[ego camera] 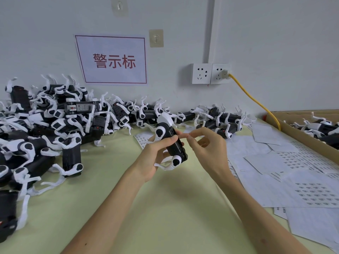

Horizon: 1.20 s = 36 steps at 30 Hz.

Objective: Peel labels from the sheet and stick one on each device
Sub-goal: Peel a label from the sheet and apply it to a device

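Observation:
My left hand [156, 154] grips a black-and-white device [169, 142] with white legs, held above the middle of the table. Just to its right, my right hand [207, 143] pinches a tiny label [189, 136] between thumb and forefinger, close to the device's upper side. A label sheet [141, 138] lies on the table behind the held device. More label sheets [311, 193] are spread on the right, several still printed with small labels.
A big heap of the same devices [45, 129] covers the left and back of the table. A cardboard box [300, 132] at right holds more devices. A yellow cable [256, 101] runs from the wall socket [211, 73] down behind the box.

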Available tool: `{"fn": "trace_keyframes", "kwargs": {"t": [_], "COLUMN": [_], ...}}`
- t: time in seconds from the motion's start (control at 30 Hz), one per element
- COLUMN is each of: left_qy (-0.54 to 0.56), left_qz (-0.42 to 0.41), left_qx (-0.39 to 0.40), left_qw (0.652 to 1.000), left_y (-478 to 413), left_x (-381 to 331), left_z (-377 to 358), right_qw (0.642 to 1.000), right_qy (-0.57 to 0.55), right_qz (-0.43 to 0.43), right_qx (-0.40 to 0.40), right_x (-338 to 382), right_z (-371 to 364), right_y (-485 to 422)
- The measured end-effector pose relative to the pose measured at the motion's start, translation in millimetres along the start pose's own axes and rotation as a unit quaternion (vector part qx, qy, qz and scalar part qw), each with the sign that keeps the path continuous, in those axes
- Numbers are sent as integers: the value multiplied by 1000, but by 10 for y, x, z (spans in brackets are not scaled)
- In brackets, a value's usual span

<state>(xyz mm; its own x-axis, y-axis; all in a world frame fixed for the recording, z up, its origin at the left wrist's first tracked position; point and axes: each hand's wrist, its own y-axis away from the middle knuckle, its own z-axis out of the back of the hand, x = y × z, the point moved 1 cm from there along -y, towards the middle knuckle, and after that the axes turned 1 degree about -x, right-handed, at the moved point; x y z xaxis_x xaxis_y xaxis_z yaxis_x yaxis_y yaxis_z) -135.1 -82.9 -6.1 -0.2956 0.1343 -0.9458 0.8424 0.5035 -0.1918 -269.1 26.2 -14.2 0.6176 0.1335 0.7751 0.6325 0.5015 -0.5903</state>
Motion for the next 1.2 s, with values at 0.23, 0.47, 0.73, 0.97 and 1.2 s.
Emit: {"fn": "trace_keyframes", "kwargs": {"t": [0.23, 0.47, 0.73, 0.97, 1.2], "left_qy": [36, 107, 99, 30, -103], "left_qz": [-5, 7, 11, 12, 3], "left_qx": [-29, -83, -99, -84, -19], "left_qw": [999, 991, 990, 996, 995], "left_y": [-31, -49, -22, -53, -69], "left_x": [35, -4, -21, -8, 41], "left_z": [-30, -38, -25, 17, -1], "right_qw": [999, 999, 980, 970, 899], "right_qy": [28, -48, -76, -188, -395], "right_qz": [20, 21, -31, -85, -189], "right_qx": [0, 2, 181, 131, 26], "right_x": [-2, 98, 102, 95, 66], "right_z": [-20, 7, -93, -68, 55], "right_y": [-1, 27, 91, 46, -89]}}
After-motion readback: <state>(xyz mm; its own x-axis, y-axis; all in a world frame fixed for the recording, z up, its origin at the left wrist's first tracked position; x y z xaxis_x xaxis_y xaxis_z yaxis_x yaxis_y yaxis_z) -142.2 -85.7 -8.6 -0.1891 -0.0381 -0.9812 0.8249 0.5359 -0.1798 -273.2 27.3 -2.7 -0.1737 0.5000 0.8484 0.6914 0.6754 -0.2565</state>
